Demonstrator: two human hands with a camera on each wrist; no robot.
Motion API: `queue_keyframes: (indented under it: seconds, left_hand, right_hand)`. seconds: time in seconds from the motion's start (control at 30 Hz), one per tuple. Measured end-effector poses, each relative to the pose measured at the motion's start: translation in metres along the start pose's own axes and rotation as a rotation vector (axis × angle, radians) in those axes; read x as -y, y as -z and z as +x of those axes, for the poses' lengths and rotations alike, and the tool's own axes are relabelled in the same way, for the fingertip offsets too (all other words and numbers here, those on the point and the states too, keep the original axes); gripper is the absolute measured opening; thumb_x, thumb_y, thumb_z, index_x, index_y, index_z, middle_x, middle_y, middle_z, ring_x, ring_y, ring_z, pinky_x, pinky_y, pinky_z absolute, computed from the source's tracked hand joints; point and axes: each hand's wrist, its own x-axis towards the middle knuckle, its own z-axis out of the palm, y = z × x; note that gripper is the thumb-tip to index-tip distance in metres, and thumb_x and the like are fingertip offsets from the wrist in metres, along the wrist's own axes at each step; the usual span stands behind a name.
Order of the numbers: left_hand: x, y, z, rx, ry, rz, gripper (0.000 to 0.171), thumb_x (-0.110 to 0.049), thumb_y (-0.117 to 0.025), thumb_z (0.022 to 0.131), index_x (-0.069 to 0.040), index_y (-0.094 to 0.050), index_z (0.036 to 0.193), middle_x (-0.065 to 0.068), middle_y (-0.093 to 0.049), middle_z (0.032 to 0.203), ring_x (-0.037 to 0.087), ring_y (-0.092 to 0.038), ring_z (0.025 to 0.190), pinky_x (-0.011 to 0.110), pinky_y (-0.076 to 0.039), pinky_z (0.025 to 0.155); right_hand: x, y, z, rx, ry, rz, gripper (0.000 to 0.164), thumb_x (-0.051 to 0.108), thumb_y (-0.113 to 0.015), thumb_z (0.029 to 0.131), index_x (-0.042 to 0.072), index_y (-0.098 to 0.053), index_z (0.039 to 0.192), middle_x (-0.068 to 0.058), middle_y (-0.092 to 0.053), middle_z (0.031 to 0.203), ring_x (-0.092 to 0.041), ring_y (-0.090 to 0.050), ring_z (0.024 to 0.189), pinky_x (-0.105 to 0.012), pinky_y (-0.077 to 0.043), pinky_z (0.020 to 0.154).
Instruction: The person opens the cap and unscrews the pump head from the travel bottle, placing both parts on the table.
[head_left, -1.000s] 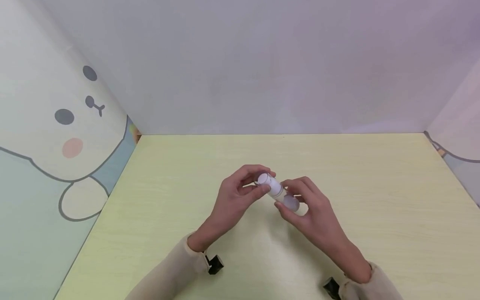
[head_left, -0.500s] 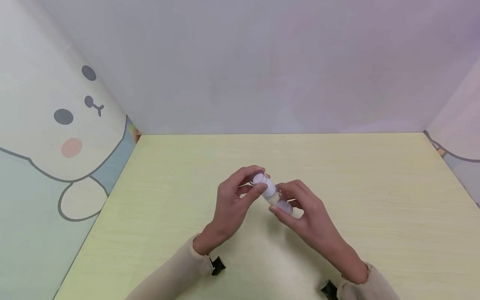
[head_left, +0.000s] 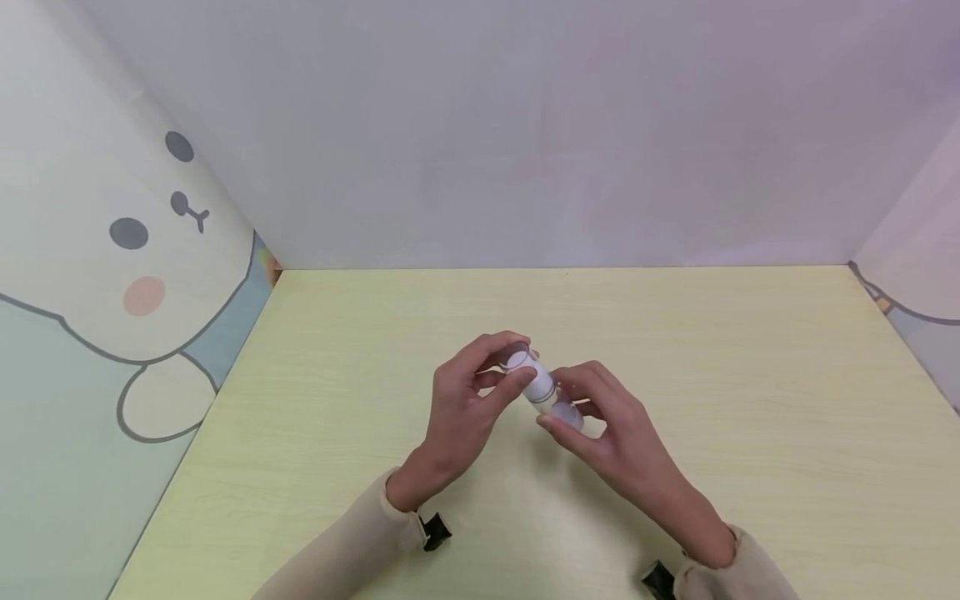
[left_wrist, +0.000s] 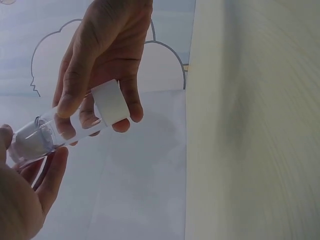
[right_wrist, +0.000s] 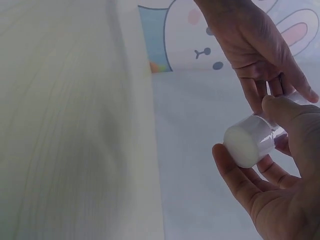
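A small clear plastic bottle (head_left: 548, 398) is held tilted above the table by both hands. Its upper-left end has a white part inside a clear shell, and my left hand (head_left: 467, 404) pinches that end between thumb and fingers. At the lower-right end, my right hand (head_left: 615, 421) grips the bottle near its solid white end piece (right_wrist: 242, 145). In the left wrist view the see-through middle of the bottle (left_wrist: 77, 127) shows between the hands, with the right hand's fingers (left_wrist: 72, 85) around it. Fingers partly hide both ends.
A pale wood-look table (head_left: 360, 333) spreads beneath the hands. Behind it stands a plain greyish wall (head_left: 555, 142), with a cartoon-printed panel (head_left: 75, 400) on the left and another (head_left: 926, 250) on the right. Small black cameras (head_left: 436, 532) sit at both wrists.
Both hands have shifted slightly left with the bottle, the right hand more than the left, and then stay nearly still. Their grips look the same.
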Motion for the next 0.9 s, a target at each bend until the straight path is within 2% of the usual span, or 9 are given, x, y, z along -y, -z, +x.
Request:
queue_keyframes:
  seconds: [0.27,0.53,0.73,0.9]
  left_hand:
    - [0.0,0.001,0.0,-0.001,-0.013,0.0,0.034,0.001,-0.079,0.09,0.0,-0.068,0.123,0.014,-0.073,0.113,0.018,-0.073,0.095,0.033,-0.065,0.079]
    - [-0.002,0.003,0.002,-0.014,-0.028,0.002,0.036,0.002,-0.081,0.087,0.0,-0.069,0.121,0.015,-0.074,0.11,0.016,-0.072,0.094,0.032,-0.065,0.081]
    - [-0.005,0.006,0.005,-0.033,-0.03,-0.013,0.035,0.001,-0.081,0.088,-0.003,-0.071,0.121,0.015,-0.075,0.107,0.015,-0.074,0.092,0.032,-0.064,0.081]
    - [-0.007,0.011,0.008,-0.053,-0.039,-0.022,0.035,0.002,-0.08,0.088,-0.002,-0.07,0.121,0.016,-0.075,0.106,0.016,-0.074,0.092,0.031,-0.064,0.08]
  right_hand:
    - [-0.002,-0.002,0.0,-0.02,-0.005,-0.015,0.049,0.001,-0.087,0.081,0.019,-0.066,0.122,0.005,-0.063,0.108,-0.009,-0.063,0.092,-0.027,-0.064,0.076]
    - [-0.006,-0.003,-0.001,0.013,-0.071,-0.04,0.048,0.003,-0.087,0.083,0.019,-0.062,0.122,0.008,-0.061,0.109,-0.008,-0.065,0.092,-0.029,-0.064,0.079]
    - [-0.008,-0.005,-0.002,0.035,-0.098,-0.04,0.048,0.004,-0.086,0.084,0.017,-0.06,0.121,0.007,-0.061,0.112,-0.01,-0.068,0.097,-0.031,-0.064,0.082]
    - [-0.011,-0.006,-0.003,0.044,-0.111,-0.042,0.049,0.003,-0.087,0.083,0.017,-0.059,0.121,0.007,-0.06,0.112,-0.011,-0.067,0.098,-0.035,-0.064,0.082]
